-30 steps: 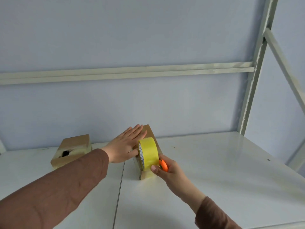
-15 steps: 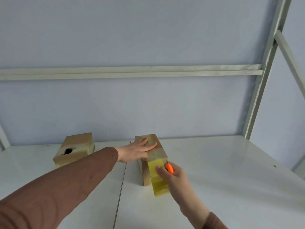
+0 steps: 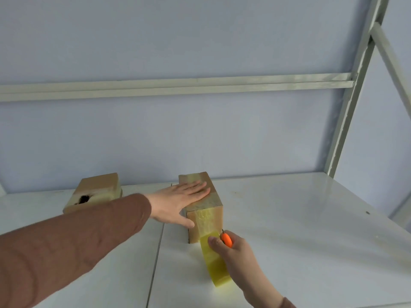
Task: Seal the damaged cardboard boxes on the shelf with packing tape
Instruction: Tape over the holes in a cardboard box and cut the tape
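The brown cardboard box (image 3: 201, 203) under the flat, straight left fingers (image 3: 195, 189) is getting yellow packing tape (image 3: 214, 258), which the right hand (image 3: 233, 250) is pinching with an orange cutter (image 3: 226, 239). Beyond the left fingers, the holed cardboard box (image 3: 95, 192) is awaiting sealing.

Your stock: taped box (image 3: 203, 202), upright mid-shelf, yellow tape (image 3: 216, 263) trailing off its front; holed box (image 3: 94, 193) well left.

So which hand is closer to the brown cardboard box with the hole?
Left hand, just right of the holed brown cardboard box. Right hand is farther right and nearer the camera.
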The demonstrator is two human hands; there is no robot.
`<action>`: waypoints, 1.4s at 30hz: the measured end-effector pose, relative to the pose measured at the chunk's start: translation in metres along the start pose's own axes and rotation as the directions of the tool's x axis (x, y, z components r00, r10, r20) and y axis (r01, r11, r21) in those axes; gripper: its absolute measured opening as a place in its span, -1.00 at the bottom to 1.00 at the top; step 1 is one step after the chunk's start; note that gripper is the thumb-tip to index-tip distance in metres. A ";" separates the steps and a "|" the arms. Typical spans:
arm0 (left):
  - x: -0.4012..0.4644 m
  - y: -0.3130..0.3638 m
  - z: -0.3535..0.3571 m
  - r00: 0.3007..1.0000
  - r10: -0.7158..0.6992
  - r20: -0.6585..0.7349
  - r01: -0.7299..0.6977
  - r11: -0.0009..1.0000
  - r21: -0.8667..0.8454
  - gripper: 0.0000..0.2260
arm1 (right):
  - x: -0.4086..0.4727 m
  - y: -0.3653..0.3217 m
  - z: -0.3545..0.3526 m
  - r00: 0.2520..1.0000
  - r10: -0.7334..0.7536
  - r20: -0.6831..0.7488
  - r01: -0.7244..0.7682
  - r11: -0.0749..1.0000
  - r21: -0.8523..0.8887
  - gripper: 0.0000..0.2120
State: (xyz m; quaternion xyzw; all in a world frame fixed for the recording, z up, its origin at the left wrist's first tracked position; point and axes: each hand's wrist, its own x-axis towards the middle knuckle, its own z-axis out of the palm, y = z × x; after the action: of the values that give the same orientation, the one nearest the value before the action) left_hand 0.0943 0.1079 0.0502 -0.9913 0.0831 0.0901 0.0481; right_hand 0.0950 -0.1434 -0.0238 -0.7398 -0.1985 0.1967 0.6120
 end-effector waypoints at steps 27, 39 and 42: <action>-0.028 0.116 0.073 0.711 -0.703 0.001 -0.057 -0.060 -0.997 -0.74 | 0.000 0.000 -0.021 0.949 -0.269 -0.162 0.233 0.949 -0.214 -0.70; -0.024 0.126 0.068 0.729 -0.682 0.063 -0.103 -0.200 -0.974 -0.83 | 0.049 -0.048 -0.051 0.754 -0.544 0.368 0.613 0.381 -0.692 -0.84; -0.025 0.129 0.066 0.717 -0.695 0.047 -0.130 -0.199 -0.971 -0.84 | 0.050 -0.047 -0.052 0.694 -0.553 0.460 0.681 0.300 -0.668 -0.81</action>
State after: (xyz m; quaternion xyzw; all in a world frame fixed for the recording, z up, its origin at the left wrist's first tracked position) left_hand 0.0366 -0.0073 -0.0198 -0.6431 -0.2527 -0.1790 -0.7003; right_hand 0.1626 -0.1513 0.0291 -0.7791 -0.5759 -0.1139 0.2200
